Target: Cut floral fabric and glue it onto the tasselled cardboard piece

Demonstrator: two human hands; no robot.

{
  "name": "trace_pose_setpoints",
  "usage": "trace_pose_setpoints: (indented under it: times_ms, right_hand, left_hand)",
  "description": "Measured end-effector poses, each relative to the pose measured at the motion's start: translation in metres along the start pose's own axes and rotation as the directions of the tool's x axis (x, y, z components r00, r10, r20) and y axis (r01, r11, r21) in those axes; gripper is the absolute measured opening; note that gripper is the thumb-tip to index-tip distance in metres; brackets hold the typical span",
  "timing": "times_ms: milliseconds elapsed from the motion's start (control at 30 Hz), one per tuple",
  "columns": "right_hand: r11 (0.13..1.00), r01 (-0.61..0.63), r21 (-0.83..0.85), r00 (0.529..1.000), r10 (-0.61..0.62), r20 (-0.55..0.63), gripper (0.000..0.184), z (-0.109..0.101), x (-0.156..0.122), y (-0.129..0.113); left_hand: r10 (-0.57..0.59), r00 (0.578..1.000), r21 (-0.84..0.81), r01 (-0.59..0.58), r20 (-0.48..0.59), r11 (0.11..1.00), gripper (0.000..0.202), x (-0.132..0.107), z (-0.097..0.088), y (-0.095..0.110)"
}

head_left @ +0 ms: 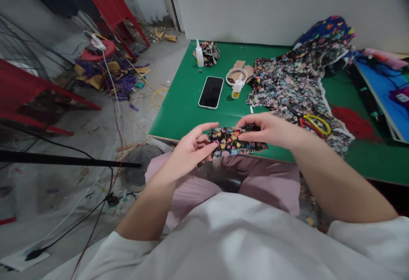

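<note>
A small strip of black floral fabric [228,141] is stretched between my two hands, just over the front edge of the green table. My left hand [198,146] pinches its left end between thumb and fingers. On the right part of the strip, my right hand [266,130] grips with thumb and fingertips. A phone [211,92] with a dark screen lies beyond the strip. To its right a small glue bottle [237,87] stands by a white ring [227,77] and some brown cardboard pieces [244,68].
Scissors [316,125] with red and yellow handles rest on a large floral cloth [287,80] at right. Another white bottle [199,54] stands at the back left beside crumpled fabric [211,53]. Cables cross the floor at left, near red chairs [108,3] and a black pole [70,159].
</note>
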State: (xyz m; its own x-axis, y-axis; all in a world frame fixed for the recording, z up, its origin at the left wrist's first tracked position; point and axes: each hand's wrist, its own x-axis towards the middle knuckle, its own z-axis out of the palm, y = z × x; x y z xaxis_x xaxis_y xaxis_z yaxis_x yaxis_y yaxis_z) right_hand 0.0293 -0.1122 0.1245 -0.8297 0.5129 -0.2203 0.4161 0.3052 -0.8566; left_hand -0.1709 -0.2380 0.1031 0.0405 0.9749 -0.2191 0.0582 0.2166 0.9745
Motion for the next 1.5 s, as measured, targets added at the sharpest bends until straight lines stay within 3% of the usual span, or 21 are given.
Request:
trace_pose_setpoints:
  times_ms: [133, 267, 433, 600, 767, 900, 1033, 1100, 1167, 1200, 1233, 1267, 1367, 1500]
  right_hand:
    - [0.998, -0.012, -0.061, 0.989, 0.003, -0.149, 0.020, 0.028, -0.027, 0.022]
    - [0.984, -0.174, -0.045, 0.961, 0.160, -0.224, 0.020, 0.055, -0.060, 0.043]
    - [0.966, -0.258, -0.020, 0.925, 0.241, -0.293, 0.022, 0.061, -0.066, 0.057]
    - [0.983, -0.183, 0.001, 0.920, 0.172, -0.354, 0.028, 0.046, -0.024, 0.065]
    - [0.968, -0.218, 0.123, 0.917, 0.246, -0.314, 0.038, 0.024, 0.033, 0.076]
    - [0.950, -0.312, -0.014, 0.900, 0.291, -0.323, 0.037, 0.015, 0.057, 0.078]
    - [0.920, -0.292, -0.261, 0.881, 0.153, -0.448, 0.034, 0.013, 0.050, 0.080]
    - [0.878, -0.315, -0.360, 0.816, 0.057, -0.575, 0.030, 0.015, 0.040, 0.083]
    - [0.849, -0.364, -0.384, 0.680, -0.039, -0.732, 0.025, 0.019, 0.029, 0.086]
    - [0.848, -0.369, -0.381, 0.622, -0.080, -0.779, 0.024, 0.022, 0.025, 0.086]
    - [0.853, -0.348, -0.388, 0.600, -0.116, -0.792, 0.022, 0.025, 0.022, 0.086]
    - [0.860, -0.303, -0.411, 0.620, -0.150, -0.770, 0.020, 0.029, 0.020, 0.086]
    - [0.855, -0.111, -0.506, 0.739, -0.270, -0.617, 0.014, 0.042, 0.024, 0.082]
    - [0.815, 0.070, -0.575, 0.834, -0.364, -0.414, 0.015, 0.053, 0.041, 0.080]
  left_hand:
    - [-0.101, 0.992, 0.071, 0.095, 0.078, 0.993, 0.041, 0.003, 0.008, -0.026]
    - [-0.207, 0.945, 0.115, 0.183, 0.254, 0.976, 0.026, 0.006, 0.022, -0.048]
    - [-0.223, 0.924, 0.172, 0.176, 0.311, 0.969, 0.016, 0.021, 0.026, -0.053]
    - [-0.185, 0.961, 0.291, 0.120, 0.205, 0.949, 0.026, 0.048, 0.003, -0.049]
    - [-0.121, 0.991, 0.460, 0.080, 0.060, 0.884, 0.031, 0.083, -0.025, -0.046]
    - [-0.033, 0.999, 0.713, 0.004, 0.027, 0.701, 0.031, 0.099, -0.038, -0.043]
    - [0.094, 0.993, 0.877, 0.022, -0.077, 0.481, 0.030, 0.093, -0.039, -0.042]
    - [0.233, 0.951, 0.913, 0.099, -0.203, 0.395, 0.029, 0.085, -0.038, -0.045]
    - [0.432, 0.854, 0.924, 0.133, -0.291, 0.359, 0.025, 0.077, -0.036, -0.051]
    - [0.518, 0.809, 0.930, 0.093, -0.279, 0.355, 0.023, 0.073, -0.035, -0.056]
    - [0.579, 0.783, 0.937, 0.012, -0.226, 0.349, 0.020, 0.070, -0.033, -0.061]
    - [0.618, 0.772, 0.936, -0.093, -0.147, 0.339, 0.018, 0.068, -0.031, -0.067]
    - [0.650, 0.755, 0.881, -0.361, 0.084, 0.306, 0.019, 0.064, -0.019, -0.082]
    - [0.622, 0.766, 0.863, -0.418, 0.165, 0.285, 0.027, 0.060, -0.001, -0.090]
